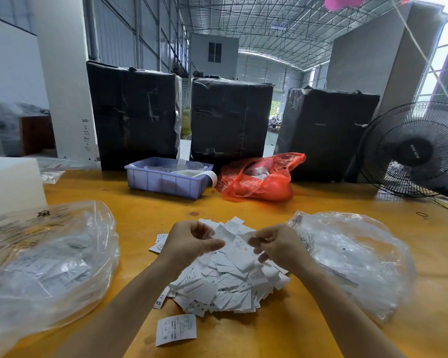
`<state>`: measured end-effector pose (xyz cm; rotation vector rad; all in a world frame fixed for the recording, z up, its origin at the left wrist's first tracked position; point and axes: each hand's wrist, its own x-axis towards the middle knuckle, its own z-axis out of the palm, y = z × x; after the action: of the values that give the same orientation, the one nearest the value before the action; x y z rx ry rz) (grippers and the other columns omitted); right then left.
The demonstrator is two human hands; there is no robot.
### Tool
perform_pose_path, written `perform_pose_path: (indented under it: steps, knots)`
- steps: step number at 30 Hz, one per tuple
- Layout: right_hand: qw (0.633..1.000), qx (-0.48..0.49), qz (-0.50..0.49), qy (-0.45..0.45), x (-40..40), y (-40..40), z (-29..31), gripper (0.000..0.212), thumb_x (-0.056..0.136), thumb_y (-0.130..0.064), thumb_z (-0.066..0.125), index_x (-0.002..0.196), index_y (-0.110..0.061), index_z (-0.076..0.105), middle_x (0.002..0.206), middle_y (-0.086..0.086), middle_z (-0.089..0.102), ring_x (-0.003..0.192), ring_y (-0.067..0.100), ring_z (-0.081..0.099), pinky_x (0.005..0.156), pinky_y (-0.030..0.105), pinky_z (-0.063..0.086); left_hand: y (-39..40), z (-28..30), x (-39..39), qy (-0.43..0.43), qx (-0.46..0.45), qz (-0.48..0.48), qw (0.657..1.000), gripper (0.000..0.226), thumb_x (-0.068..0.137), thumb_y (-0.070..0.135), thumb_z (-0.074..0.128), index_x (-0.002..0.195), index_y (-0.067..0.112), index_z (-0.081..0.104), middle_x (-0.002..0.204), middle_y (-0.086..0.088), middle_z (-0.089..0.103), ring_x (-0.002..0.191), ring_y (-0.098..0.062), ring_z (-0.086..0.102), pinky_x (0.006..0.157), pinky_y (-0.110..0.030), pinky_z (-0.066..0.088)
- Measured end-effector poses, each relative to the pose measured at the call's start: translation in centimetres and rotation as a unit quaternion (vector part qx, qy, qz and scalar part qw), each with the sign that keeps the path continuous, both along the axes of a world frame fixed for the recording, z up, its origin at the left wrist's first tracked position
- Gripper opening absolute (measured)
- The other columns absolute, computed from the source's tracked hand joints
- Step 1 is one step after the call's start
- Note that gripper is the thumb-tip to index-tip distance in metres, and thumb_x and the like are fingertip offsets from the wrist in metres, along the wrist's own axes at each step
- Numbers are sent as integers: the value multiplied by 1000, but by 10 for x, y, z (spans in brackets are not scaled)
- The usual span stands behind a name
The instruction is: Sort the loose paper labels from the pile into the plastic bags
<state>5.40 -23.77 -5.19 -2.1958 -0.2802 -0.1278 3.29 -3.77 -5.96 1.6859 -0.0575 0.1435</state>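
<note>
A heap of small white paper labels (228, 277) lies on the yellow wooden table (308, 332) in front of me. My left hand (189, 244) hovers over the heap's far left part and pinches a label between thumb and fingers. My right hand (277, 245) is over the heap's right part, fingers curled round a blurred white label. A large clear plastic bag (45, 262) holding labels sits at the left. A second clear plastic bag (352, 259) lies at the right. One single label (176, 329) marked S lies alone nearer to me.
A lilac plastic tray (166, 180) and a red plastic bag (259, 179) sit further back on the table. Three black wrapped bales (230, 117) stand behind them. A black fan (411, 148) stands at the far right, a white block (11, 184) at the far left.
</note>
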Motion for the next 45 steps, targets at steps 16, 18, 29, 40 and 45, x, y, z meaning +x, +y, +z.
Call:
perform_pose_path:
  steps: [16,18,29,40,45]
  knots:
    - [969,239,41,-40,-10,6,23,17,93,-7,53,93,-10,69,97,12,64,88,23,63,65,24,54,-11,10,-8,-39,-54,-26,997,42,51,4,85,85,7,61,67,-5,63,59,-7,63,56,-14,49]
    - [967,237,36,-89,-11,5,25,26,88,-4,60,109,-19,64,90,3,64,86,18,64,67,24,56,-13,10,-9,-35,-58,-32,997,44,49,5,85,85,7,61,66,-4,64,58,-6,63,56,-16,50]
    - [929,366,58,1,-24,15,38,8,85,-4,64,81,-7,70,74,8,71,70,17,71,58,23,55,-18,13,-11,32,-83,-89,992,42,50,11,83,86,10,62,60,8,68,55,-1,61,49,-14,45]
    - [908,414,32,-50,-26,24,33,3,88,-10,61,90,-7,61,82,12,68,77,19,72,62,24,57,-20,13,-10,62,-127,-104,985,48,43,15,82,87,9,64,59,5,65,52,-4,57,51,-18,45]
    - [913,400,47,-68,-29,30,28,2,88,-13,60,89,-11,59,81,10,69,78,20,72,64,25,58,-21,13,-11,69,-146,-105,981,50,43,13,83,88,7,63,68,-2,63,55,-8,55,50,-19,45]
